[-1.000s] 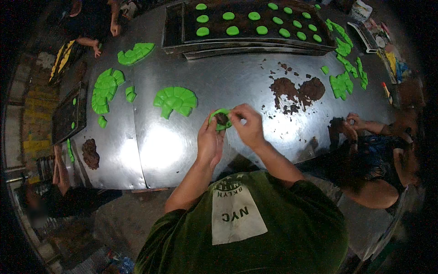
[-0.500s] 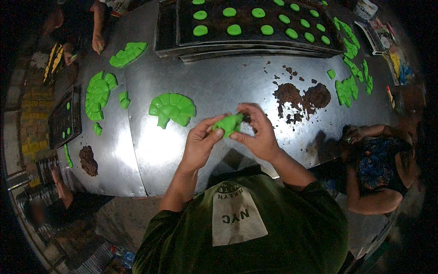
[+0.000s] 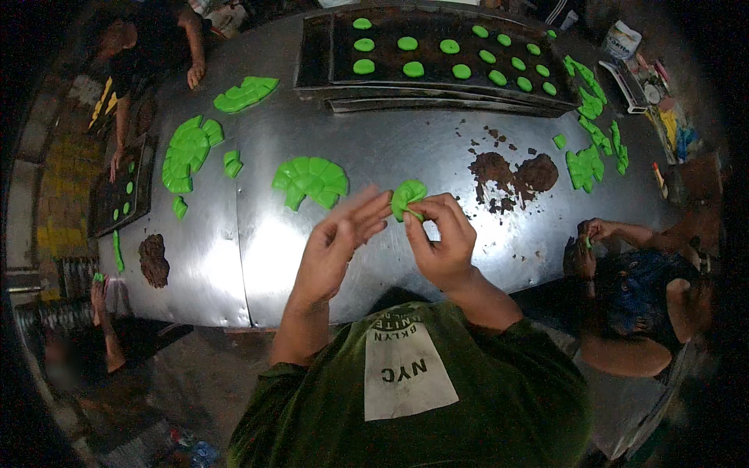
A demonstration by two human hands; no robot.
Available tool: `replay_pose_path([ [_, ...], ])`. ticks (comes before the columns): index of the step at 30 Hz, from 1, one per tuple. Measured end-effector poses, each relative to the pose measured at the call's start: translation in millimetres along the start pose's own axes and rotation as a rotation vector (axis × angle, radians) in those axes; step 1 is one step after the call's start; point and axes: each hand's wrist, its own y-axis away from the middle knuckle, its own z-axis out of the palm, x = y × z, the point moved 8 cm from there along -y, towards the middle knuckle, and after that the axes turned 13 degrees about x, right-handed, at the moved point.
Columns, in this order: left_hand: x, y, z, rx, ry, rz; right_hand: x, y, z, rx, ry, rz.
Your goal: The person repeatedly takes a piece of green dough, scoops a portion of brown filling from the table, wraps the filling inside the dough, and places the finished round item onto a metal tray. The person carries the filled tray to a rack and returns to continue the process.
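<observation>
A piece of bright green dough (image 3: 408,196), folded and gathered, hangs just above the metal table in front of me. My right hand (image 3: 445,238) pinches its lower edge between thumb and fingers. Close on its left is my left hand (image 3: 337,243), open, its fingers stretched toward the dough and partly smeared by motion; whether the fingertips touch it I cannot tell. Beyond my hands lies a fan of cut green dough pieces (image 3: 310,179). Two mounds of crumbly dark brown filling (image 3: 493,171) sit to the right, with crumbs scattered around them.
Stacked dark baking trays (image 3: 427,87) with rows of green rounds stand at the far side of the metal table (image 3: 390,140). More green dough (image 3: 187,156) and a brown lump (image 3: 154,261) lie left. Co-workers' hands (image 3: 599,230) are at the right, left and far left edges.
My left hand has come off the dough and its fingers have straightened. The dough has shifted slightly right and up, now pinched in my right hand. The view has shifted a little.
</observation>
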Motion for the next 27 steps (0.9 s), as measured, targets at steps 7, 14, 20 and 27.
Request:
replay_pose_path([
  [7, -19.1, 42.5, -10.3, 0.235, 0.199, -0.149, -72.3, 17.9, -2.4, -0.345, 0.013, -0.203],
  [14, 8.1, 84.3, 13.2, 0.122, -0.004, 0.182, -58.6, 47.8, 4.2, -0.407, -0.696, 0.563],
  [20, -3.0, 88.2, -11.1, 0.501, 0.212, -0.004, -99.5, 72.1, 6.8, -0.162, -0.159, -0.135],
  [27, -16.1, 93.3, -16.6, 0.432, 0.134, -0.167, -101.5, 59.8, 9.9, -0.496, -0.084, 0.081],
])
